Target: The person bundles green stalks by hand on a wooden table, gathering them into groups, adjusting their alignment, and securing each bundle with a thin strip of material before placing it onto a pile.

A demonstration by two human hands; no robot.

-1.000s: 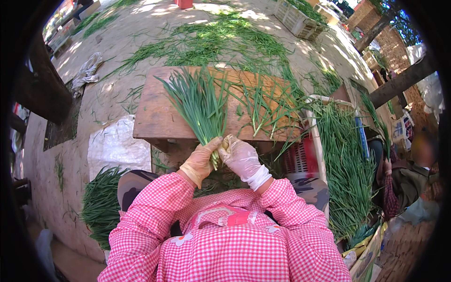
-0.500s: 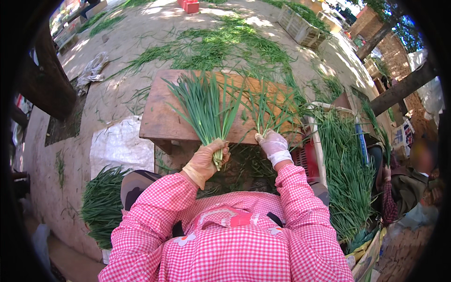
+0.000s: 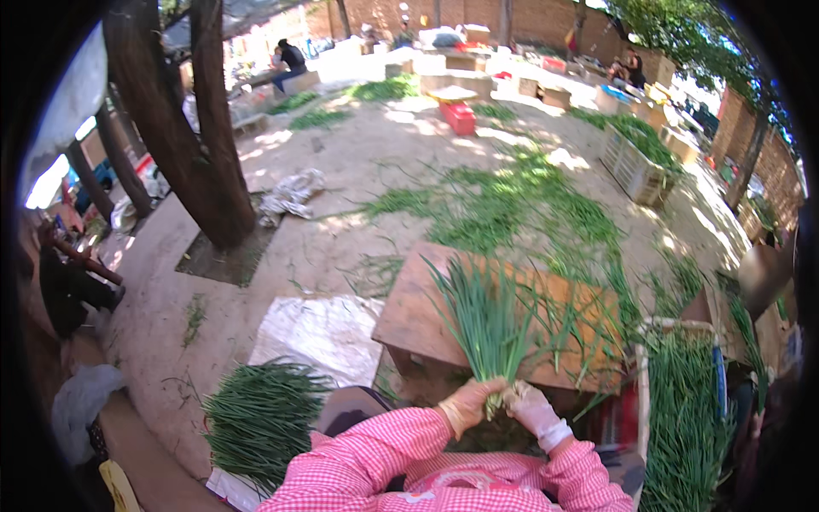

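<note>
The bunch of greens (image 3: 485,328) is clamped near its base by the left hand (image 3: 472,404), leaves fanned over the desk (image 3: 414,294); what is gripped by the curled right hand (image 3: 536,412) cannot be told. Light, limp, easily bruised (presumably), it is best held by the stems. At the desk's near edge, more room is offered leftward than toward the crate (image 3: 642,401).

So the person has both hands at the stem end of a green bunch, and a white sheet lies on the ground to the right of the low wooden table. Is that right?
Not quite: the head view shows the white sheet to the left of the low wooden table. The left hand and right hand are indeed at the green bunch's stem end.
</note>
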